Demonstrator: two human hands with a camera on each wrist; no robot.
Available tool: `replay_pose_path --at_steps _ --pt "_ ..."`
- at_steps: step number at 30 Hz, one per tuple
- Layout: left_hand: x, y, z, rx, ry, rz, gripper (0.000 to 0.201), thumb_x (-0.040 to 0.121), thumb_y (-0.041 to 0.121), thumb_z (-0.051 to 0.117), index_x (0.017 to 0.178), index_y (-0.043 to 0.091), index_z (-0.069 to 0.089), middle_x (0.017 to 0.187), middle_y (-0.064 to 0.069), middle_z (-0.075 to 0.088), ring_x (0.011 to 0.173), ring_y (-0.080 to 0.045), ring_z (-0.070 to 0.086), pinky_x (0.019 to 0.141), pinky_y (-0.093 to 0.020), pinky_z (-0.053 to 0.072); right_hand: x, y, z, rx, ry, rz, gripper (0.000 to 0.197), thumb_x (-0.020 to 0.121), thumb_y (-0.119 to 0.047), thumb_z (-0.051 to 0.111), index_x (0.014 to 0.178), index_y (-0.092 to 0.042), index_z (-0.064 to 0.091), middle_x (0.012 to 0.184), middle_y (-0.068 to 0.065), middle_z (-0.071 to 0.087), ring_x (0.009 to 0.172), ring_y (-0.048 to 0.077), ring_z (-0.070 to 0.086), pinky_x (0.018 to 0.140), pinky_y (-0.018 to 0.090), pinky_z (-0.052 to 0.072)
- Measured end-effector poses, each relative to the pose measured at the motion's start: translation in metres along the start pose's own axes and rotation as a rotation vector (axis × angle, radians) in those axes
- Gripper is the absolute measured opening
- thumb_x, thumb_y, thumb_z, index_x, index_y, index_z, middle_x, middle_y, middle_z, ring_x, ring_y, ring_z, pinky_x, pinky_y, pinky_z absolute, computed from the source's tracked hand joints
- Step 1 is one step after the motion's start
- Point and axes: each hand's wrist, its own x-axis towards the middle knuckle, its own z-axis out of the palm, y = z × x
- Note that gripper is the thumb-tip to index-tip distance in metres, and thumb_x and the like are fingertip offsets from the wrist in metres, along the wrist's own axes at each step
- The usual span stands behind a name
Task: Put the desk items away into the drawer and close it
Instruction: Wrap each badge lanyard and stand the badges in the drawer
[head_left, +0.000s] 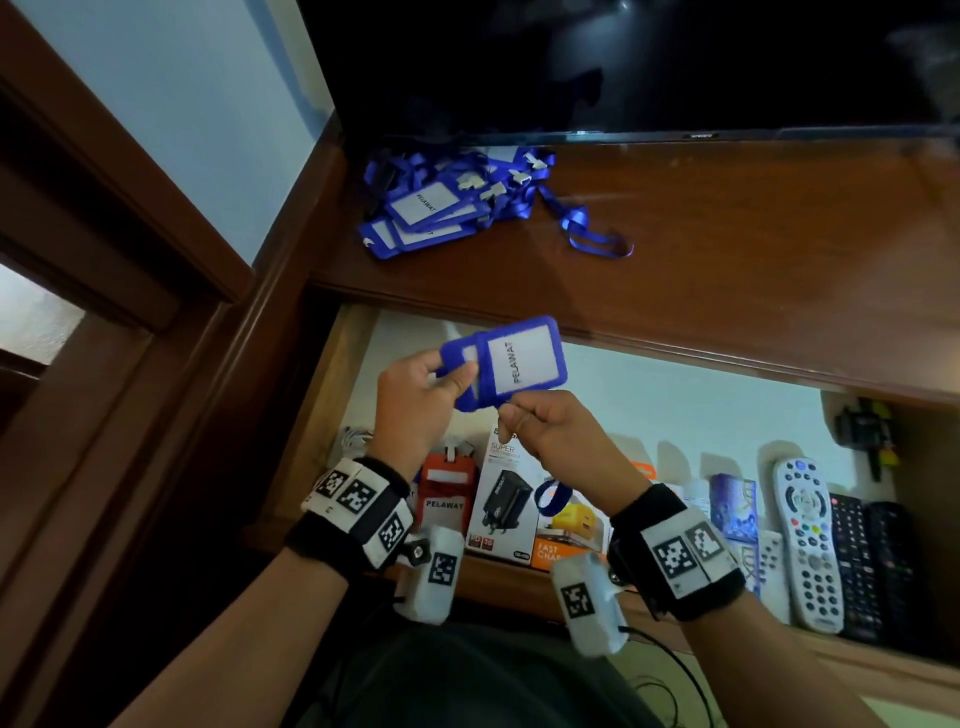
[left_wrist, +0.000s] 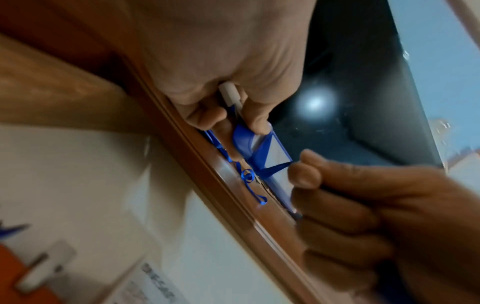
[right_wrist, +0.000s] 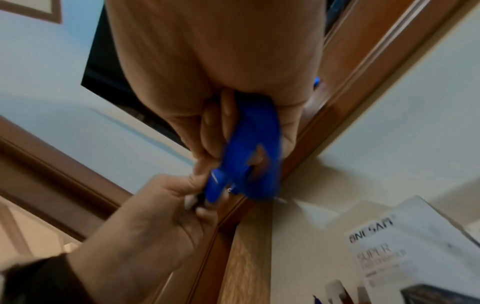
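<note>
I hold a blue badge holder (head_left: 511, 364) with a white "PELAWAT" card in the air above the open drawer (head_left: 701, 410). My left hand (head_left: 441, 376) grips its left end between thumb and fingers. My right hand (head_left: 519, 410) pinches the blue lanyard at the holder's lower edge, and a loop of the strap (head_left: 548, 493) hangs below that wrist. In the right wrist view the lanyard (right_wrist: 249, 148) bunches inside the right hand's curled fingers. A pile of blue badge holders and lanyards (head_left: 441, 208) lies on the desk top, at its back left.
The wooden desk top (head_left: 727, 249) overhangs the drawer's back. A dark TV screen (head_left: 623, 62) stands above it. The drawer holds an orange badge holder (head_left: 447, 493), charger boxes (head_left: 506, 499), a white remote (head_left: 808, 540) and black remotes (head_left: 872, 566). A wooden frame stands at the left.
</note>
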Motion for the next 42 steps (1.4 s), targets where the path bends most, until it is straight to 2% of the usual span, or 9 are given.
replay_pose_path --at_steps 9,14,18,21,23,25,29,33,42 --pt "-0.003 0.006 -0.019 0.605 -0.489 0.107 0.019 0.087 0.034 0.065 0.085 0.015 0.069 0.087 -0.002 0.067 0.082 -0.017 0.061 0.079 -0.038 0.05 0.005 -0.004 -0.014 -0.193 -0.043 -0.05 0.03 0.092 -0.017 0.059 0.064 -0.01 0.062 0.043 -0.014 0.049 0.045 0.001 0.043 0.05 0.012 0.033" --pt "-0.007 0.014 -0.039 0.272 -0.725 0.009 0.008 0.084 0.02 0.07 0.089 0.015 0.072 0.094 0.002 0.071 0.091 -0.013 0.065 0.085 -0.035 0.051 0.007 0.005 -0.02 -0.011 0.008 -0.041 0.027 0.091 -0.013 0.061 0.064 -0.009 0.063 0.048 -0.01 0.051 0.046 0.004 0.039 0.051 0.016 0.033" --pt "-0.013 0.015 -0.045 -0.192 -0.644 -0.011 0.015 0.085 0.0 0.062 0.096 0.007 0.069 0.092 -0.001 0.073 0.089 -0.014 0.069 0.076 -0.024 0.054 0.004 0.003 -0.014 0.271 0.003 -0.042 0.026 0.089 -0.016 0.06 0.067 -0.001 0.06 0.059 0.006 0.056 0.054 0.015 0.052 0.049 0.02 0.04" --pt "-0.019 0.016 -0.04 -0.402 -0.58 0.008 0.021 0.083 0.009 0.064 0.104 0.006 0.065 0.098 -0.005 0.072 0.096 -0.017 0.068 0.08 -0.025 0.054 0.008 0.01 -0.004 0.455 -0.024 0.054 0.042 0.096 0.002 0.042 0.061 -0.01 0.06 0.046 -0.001 0.059 0.044 0.007 0.058 0.043 0.015 0.045" --pt "-0.022 0.017 -0.036 -0.464 -0.537 0.027 0.023 0.082 0.014 0.06 0.105 0.011 0.065 0.101 -0.002 0.073 0.101 -0.019 0.066 0.085 -0.027 0.053 0.005 0.018 0.004 0.55 0.002 0.134 0.035 0.096 0.008 0.036 0.079 -0.015 0.056 0.055 -0.008 0.067 0.06 0.002 0.065 0.056 0.013 0.053" --pt "-0.024 0.017 -0.032 -0.537 -0.481 0.058 0.025 0.083 0.016 0.058 0.106 0.015 0.067 0.111 -0.008 0.069 0.109 -0.024 0.062 0.093 -0.032 0.05 0.005 0.018 0.012 0.546 0.048 0.138 0.02 0.086 -0.002 0.054 0.092 -0.021 0.056 0.08 -0.01 0.069 0.079 0.005 0.064 0.076 0.023 0.056" --pt "-0.028 0.02 -0.026 -0.688 -0.406 0.111 0.027 0.086 0.013 0.054 0.109 0.014 0.068 0.123 -0.023 0.059 0.117 -0.03 0.057 0.097 -0.034 0.048 0.009 0.001 0.021 0.601 0.073 0.033 0.011 0.08 -0.019 0.05 0.07 -0.016 0.046 0.055 -0.003 0.044 0.048 0.008 0.037 0.05 0.022 0.036" --pt "-0.03 0.017 -0.021 -0.737 -0.348 0.079 0.02 0.089 0.013 0.056 0.104 0.015 0.069 0.105 -0.002 0.072 0.107 -0.019 0.064 0.085 -0.025 0.052 0.009 -0.008 0.024 0.53 -0.019 -0.034 0.024 0.087 -0.02 0.047 0.063 -0.021 0.05 0.049 -0.002 0.041 0.046 0.011 0.034 0.049 0.022 0.035" --pt "-0.016 0.004 -0.056 -0.51 -0.251 -0.046 0.019 0.084 0.008 0.057 0.098 0.015 0.07 0.1 -0.004 0.074 0.103 -0.021 0.067 0.089 -0.034 0.051 0.02 0.02 0.014 0.455 -0.061 0.139 0.016 0.085 -0.015 0.051 0.076 -0.007 0.063 0.055 0.009 0.045 0.05 0.017 0.038 0.048 0.024 0.034"
